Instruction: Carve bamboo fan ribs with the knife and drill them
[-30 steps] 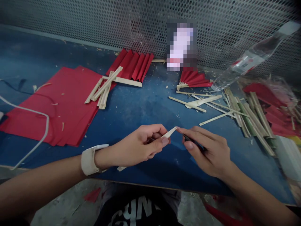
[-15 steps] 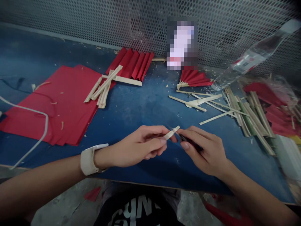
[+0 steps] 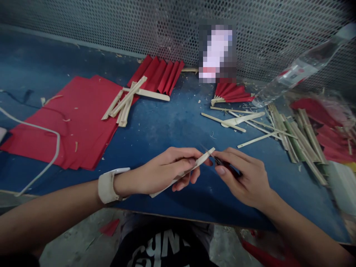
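Observation:
My left hand (image 3: pixel 178 168) is closed around a pale bamboo strip (image 3: pixel 202 158), which slants up to the right and pokes out on both sides of the fingers. A dark-handled knife (image 3: pixel 222 163) is gripped in my right hand (image 3: pixel 243 174). Its thin blade, partly blurred, lies against the strip near the upper end. Beyond my hands lie several thin bamboo sticks (image 3: pixel 256 140) and a wider, shaped bamboo piece (image 3: pixel 241 119). A small red folded fan (image 3: pixel 232 92) with bamboo ribs rests behind them.
Red paper sheets (image 3: pixel 69 126) and a white cable (image 3: pixel 58 144) lie at left, with split bamboo pieces (image 3: pixel 129 98) by pleated red paper (image 3: pixel 158 76). Rough bamboo strips (image 3: pixel 299 137) and a leaning plastic bottle (image 3: pixel 297 72) are at right. A mesh panel (image 3: pixel 111 29) backs the blue table (image 3: pixel 167 126).
The bamboo strip has turned in my left hand, so its lower end now shows below the palm. My right hand keeps the knife at the strip's upper end. The view has shifted slightly.

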